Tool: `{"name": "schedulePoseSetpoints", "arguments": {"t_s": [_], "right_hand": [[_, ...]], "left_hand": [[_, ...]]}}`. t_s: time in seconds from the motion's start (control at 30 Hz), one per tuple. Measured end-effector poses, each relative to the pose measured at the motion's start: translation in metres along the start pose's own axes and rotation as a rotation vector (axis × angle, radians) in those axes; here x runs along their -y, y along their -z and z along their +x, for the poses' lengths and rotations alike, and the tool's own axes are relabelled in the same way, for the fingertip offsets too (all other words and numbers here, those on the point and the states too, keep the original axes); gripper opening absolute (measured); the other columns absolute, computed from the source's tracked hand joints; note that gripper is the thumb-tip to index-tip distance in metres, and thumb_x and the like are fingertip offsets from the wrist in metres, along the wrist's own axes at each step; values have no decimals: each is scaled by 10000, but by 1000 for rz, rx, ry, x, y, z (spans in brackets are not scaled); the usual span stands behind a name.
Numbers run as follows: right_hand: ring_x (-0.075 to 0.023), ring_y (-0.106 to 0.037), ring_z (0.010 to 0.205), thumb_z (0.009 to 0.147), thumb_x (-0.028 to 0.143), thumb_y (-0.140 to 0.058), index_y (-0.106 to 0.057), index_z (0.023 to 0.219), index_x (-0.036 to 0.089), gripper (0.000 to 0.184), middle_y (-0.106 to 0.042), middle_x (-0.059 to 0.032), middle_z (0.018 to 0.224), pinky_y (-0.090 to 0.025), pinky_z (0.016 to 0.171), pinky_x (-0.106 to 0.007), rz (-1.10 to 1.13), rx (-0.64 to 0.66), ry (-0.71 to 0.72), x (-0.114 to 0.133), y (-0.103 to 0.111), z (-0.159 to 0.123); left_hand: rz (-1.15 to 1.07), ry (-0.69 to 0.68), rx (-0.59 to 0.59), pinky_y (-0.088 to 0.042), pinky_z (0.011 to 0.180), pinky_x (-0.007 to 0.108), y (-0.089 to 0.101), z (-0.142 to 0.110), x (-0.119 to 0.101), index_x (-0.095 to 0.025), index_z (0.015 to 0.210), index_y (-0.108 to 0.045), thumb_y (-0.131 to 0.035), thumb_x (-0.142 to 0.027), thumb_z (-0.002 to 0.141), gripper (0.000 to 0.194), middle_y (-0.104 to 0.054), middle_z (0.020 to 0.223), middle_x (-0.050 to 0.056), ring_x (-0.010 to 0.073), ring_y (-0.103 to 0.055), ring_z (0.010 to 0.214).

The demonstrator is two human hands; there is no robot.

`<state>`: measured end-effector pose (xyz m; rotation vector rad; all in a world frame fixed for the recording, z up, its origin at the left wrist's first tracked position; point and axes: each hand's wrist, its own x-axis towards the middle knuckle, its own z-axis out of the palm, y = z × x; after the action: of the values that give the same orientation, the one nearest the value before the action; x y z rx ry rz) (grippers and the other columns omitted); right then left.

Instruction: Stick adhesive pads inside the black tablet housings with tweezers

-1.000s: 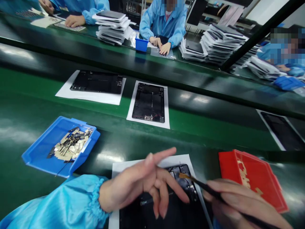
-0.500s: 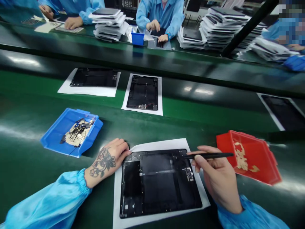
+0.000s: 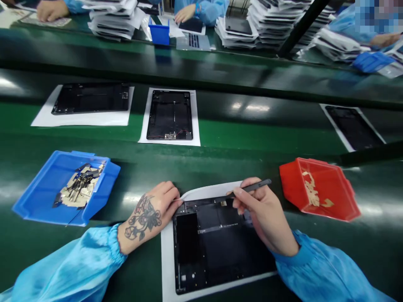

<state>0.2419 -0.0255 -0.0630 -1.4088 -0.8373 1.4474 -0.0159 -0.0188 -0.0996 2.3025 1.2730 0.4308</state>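
Note:
A black tablet back housing (image 3: 220, 247) lies on a white sheet (image 3: 168, 268) directly in front of me. My left hand (image 3: 154, 207) rests on its upper left corner, fingertips at the edge, gripping nothing I can see. My right hand (image 3: 264, 214) pinches slim black tweezers (image 3: 248, 189), their tips at the housing's top edge. A small gold foil patch (image 3: 223, 203) sits there, right by the tips. To my left, a blue plastic tray (image 3: 34, 197) holds gold-backed pieces with black strips (image 3: 80, 184). A red plastic tray (image 3: 315, 191) with gold scraps stands to my right.
Further along the green belt, several more black housings lie on white sheets, including one (image 3: 170, 115) straight ahead. Beyond a dark rail (image 3: 189, 63), co-workers in blue sleeves (image 3: 201, 8) sit among tall stacks of tablets (image 3: 113, 21).
My left hand went from raised with spread fingers to resting on the housing corner. My right hand moved left, bringing the tweezers to the top edge. A gold patch now shows there.

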Motion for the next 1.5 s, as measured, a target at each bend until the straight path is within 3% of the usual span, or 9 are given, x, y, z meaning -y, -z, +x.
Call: {"name": "schedulePoseSetpoints", "arguments": {"t_s": [0.1,0.17,0.27,0.33,0.43,0.53,0.8,1.03,1.5], "right_hand": [[-90,-564,512,743,339,-759,-495,868,176,335,-654,6,634,-433,429,-158,-36,46,-68,-4,-16,7],[-81,-549,501,748,351,-753,-494,850,168,333,-643,7,609,-414,424,-148,-45,90,-108,-6,-28,11],[-71,-543,512,755,364,-744,-477,846,168,343,-660,-6,667,-393,410,-134,-27,160,-178,-11,-42,14],[-74,-548,522,771,368,-729,-467,855,173,337,-655,-3,674,-390,405,-134,-35,198,-213,-14,-47,14],[-84,-549,510,792,367,-710,-461,865,185,318,-620,21,614,-391,400,-143,-93,216,-194,-20,-46,10],[-105,-579,533,798,354,-703,-481,853,190,281,-617,19,618,-436,427,-176,-207,201,-82,-24,-39,8],[-144,-644,617,816,323,-684,-544,842,196,191,-671,-38,788,-512,514,-249,-362,212,58,-31,-29,12],[-157,-674,704,816,228,-685,-562,858,221,130,-696,-19,844,-555,610,-270,-332,275,135,-38,-26,8],[-151,-689,799,813,165,-688,-554,900,249,180,-699,16,880,-568,680,-257,-369,301,210,-40,-24,8]], "left_hand": [[28,-119,-232,-479,730,332,3,-5,0,-155,1160,-533,-492,-165,904,259,-560,990,88,193,-536,880],[134,-305,-340,-462,647,318,3,-8,-5,-164,1220,-515,-524,-115,873,350,-574,899,65,177,-530,773],[249,-554,-280,-441,569,301,2,-12,-15,-136,1176,-565,-539,-92,857,323,-593,792,33,153,-523,664],[248,-598,-224,-454,559,308,0,-15,-19,-78,1127,-592,-530,-92,859,275,-615,802,54,155,-544,663],[194,-580,-198,-442,514,316,-1,-18,-19,-31,1099,-597,-512,-90,866,255,-622,783,72,162,-550,632],[185,-547,-157,-409,470,305,-3,-19,-16,-23,1121,-586,-494,-83,875,269,-598,709,52,160,-538,578],[148,-487,-68,-394,466,286,-13,-13,-13,-44,1106,-583,-550,-99,859,255,-554,640,11,145,-510,547],[73,-489,-3,-397,461,306,-11,-14,-11,-39,1034,-603,-540,-68,838,208,-557,647,24,150,-510,538],[85,-448,-7,-401,475,295,-12,-15,-11,-61,1003,-593,-485,-73,838,197,-548,658,23,146,-485,549]]}}
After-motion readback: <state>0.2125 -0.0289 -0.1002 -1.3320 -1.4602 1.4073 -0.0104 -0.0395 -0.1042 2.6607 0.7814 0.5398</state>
